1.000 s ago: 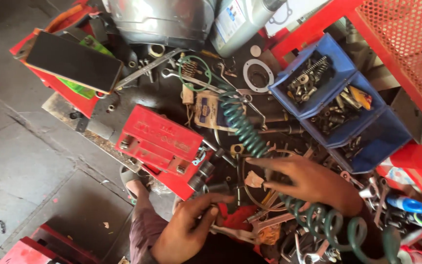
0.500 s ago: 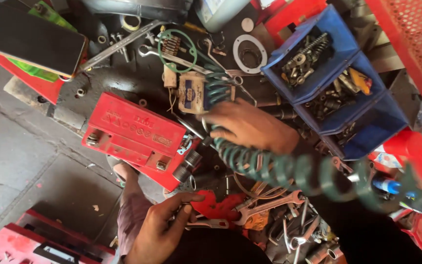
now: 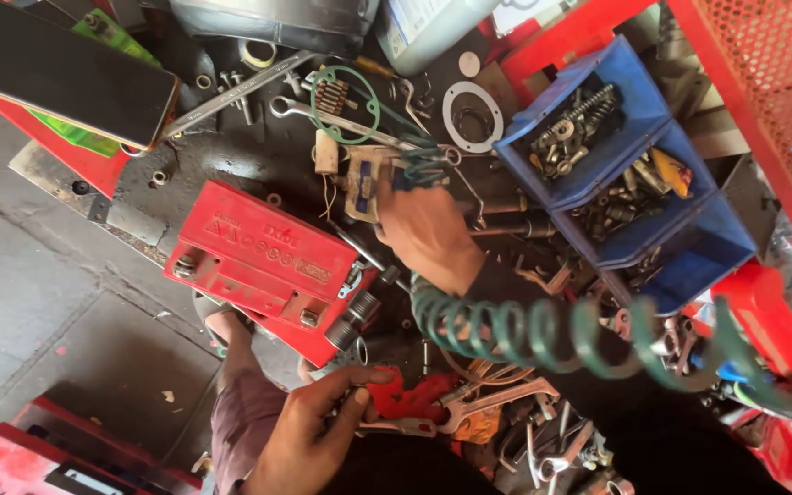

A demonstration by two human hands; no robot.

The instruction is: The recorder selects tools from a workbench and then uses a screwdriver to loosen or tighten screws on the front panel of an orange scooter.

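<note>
Left hand (image 3: 309, 431) low in view, fingers curled around a grey metal tool (image 3: 396, 427) lying on the red pliers (image 3: 414, 399) in the tool pile; thumb on top, so it looks like a grip, tool partly hidden. Just above the pile, a green coiled hose (image 3: 543, 335) stretches across to the right edge, blurred at the far end. It passes over the wrist of the right hand (image 3: 428, 234). Right hand reaches further in, fingers bent down onto a small beige part with wires (image 3: 359, 183); fingertips hidden, cannot tell if they actually hold it. Left of that hand sits a red battery (image 3: 263, 257), tilted, terminals toward the near side. Beyond, a long wrench (image 3: 231, 92) and a green rubber ring (image 3: 346, 105) lie on the dirty floor (image 3: 38, 302). Right side, a blue bin (image 3: 689, 247) full of bolts and springs. Far left corner, a dark flat phone (image 3: 57, 69) on a red box.
</note>
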